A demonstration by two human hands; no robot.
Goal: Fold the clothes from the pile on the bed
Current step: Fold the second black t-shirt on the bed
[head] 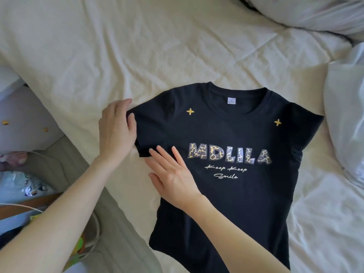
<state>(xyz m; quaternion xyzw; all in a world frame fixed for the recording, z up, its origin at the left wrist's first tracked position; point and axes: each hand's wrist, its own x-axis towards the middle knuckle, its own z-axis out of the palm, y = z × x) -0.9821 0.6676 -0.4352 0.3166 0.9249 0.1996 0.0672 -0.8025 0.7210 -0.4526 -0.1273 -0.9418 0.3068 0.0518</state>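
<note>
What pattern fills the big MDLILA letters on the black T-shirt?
A leopard-style print, gold and black spots on pale grey, fills the MDLILA letters of the T-shirt; seen in the head view.

T-shirt (232,203): "MDLILA", "Keep Keep Smile"

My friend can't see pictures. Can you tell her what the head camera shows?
A black cotton T-shirt lies flat, print up, on a cream bed sheet. The left hand grips its sleeve while the right hand presses flat beside the lettering.
</note>
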